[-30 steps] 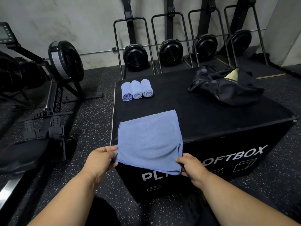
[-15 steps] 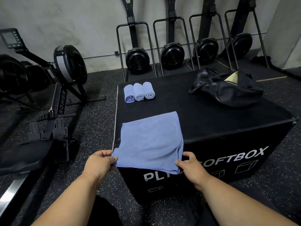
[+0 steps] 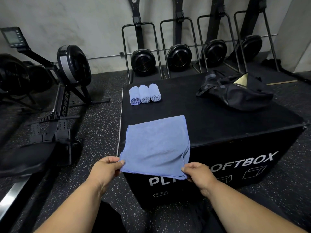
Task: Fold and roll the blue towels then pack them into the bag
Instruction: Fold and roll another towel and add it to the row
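Observation:
A folded blue towel [image 3: 156, 145] lies flat on the black soft box [image 3: 235, 128], its near edge hanging over the front. My left hand [image 3: 106, 170] pinches the towel's near left corner. My right hand [image 3: 196, 174] pinches the near right corner. Three rolled blue towels [image 3: 144, 94] sit side by side at the box's far left. The black bag [image 3: 234, 91] lies slumped at the far right of the box top, its opening showing a tan lining.
A rowing machine [image 3: 58, 101] stands on the speckled rubber floor to the left of the box. Several upright black machines [image 3: 178, 56] line the back wall. The box's front face carries white lettering.
The towel's near edge has slipped a little lower over the box's front, with both hands still on its corners. The camera has tilted slightly.

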`<action>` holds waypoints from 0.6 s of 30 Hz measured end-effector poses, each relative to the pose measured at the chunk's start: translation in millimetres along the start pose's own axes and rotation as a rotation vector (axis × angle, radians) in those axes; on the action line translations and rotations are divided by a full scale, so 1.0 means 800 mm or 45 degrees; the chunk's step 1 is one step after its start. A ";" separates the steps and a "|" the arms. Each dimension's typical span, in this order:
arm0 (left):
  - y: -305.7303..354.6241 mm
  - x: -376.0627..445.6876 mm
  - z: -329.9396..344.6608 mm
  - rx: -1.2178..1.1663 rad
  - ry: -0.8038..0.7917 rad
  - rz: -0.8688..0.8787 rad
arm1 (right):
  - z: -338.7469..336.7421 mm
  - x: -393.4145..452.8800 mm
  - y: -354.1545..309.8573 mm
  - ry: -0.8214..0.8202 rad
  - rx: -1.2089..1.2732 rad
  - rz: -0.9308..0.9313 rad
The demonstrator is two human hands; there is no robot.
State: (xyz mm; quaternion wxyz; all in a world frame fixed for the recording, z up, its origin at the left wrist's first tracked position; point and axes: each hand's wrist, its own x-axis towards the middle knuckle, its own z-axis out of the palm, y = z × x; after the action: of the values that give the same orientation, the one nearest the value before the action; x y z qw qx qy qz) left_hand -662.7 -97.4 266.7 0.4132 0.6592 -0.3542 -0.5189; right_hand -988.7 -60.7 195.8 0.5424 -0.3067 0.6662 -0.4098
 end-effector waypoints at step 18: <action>-0.021 0.002 0.015 -0.036 -0.207 -0.329 | 0.005 -0.024 -0.028 -0.230 0.085 0.166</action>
State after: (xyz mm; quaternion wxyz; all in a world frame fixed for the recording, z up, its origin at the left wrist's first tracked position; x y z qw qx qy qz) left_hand -673.1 -94.1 249.5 0.3224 0.6493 -0.2913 -0.6242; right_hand -981.3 -55.8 223.8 0.6357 -0.2803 0.6191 -0.3661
